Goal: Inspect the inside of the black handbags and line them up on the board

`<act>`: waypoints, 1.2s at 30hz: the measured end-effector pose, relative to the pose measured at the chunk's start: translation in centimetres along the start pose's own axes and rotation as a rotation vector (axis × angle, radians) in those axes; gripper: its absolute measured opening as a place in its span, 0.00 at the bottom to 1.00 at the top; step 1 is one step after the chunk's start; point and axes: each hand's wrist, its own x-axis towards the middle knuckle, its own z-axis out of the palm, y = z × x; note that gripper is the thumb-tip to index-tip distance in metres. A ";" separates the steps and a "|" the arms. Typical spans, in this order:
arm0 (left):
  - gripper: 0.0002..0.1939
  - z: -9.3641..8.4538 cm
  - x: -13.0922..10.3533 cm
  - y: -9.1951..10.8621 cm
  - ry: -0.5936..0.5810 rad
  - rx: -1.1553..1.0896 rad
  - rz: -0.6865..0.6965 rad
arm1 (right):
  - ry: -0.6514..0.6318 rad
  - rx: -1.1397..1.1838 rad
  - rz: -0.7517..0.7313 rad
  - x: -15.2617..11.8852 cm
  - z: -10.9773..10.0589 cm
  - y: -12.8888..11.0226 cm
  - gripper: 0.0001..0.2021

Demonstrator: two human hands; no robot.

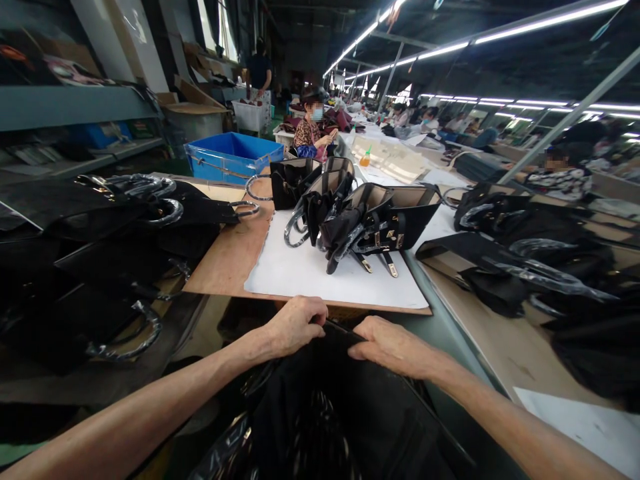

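Observation:
A large black bag [370, 407] lies close against me, below the table's front edge. Along its upper edge, my left hand [299, 327] pinches the black material between thumb and bent fingers. A short way to the right, my right hand [387, 343] grips the same edge, its fingers curled over it. Small shiny bits and a piece of clear wrapping [227, 447] show at the bottom, too dark to make out fully. Just beyond my hands, several black handbags [400, 220] with beige linings, gold clasps and plastic-wrapped handles stand on a white sheet [300, 273].
More black handbags are heaped at the left [110, 247] and on the right-hand table [525, 267]. Behind the standing bags are a blue bin [233, 157], a seated person [313, 127] and a small bottle of orange liquid [365, 159]. A slanting metal pole [565, 127] rises at right.

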 end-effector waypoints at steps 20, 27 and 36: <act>0.05 0.6 0.5 0.1 0.024 0.055 -0.013 | 0.359 -0.410 0.000 2.4 2.6 -0.4 0.08; 0.05 0.7 0.7 0.1 0.012 0.055 -0.020 | 0.345 -0.381 -0.034 2.5 2.5 -0.1 0.10; 0.13 0.9 0.5 0.0 0.040 -0.033 -0.049 | 0.342 -0.450 -0.021 2.9 2.9 -1.5 0.10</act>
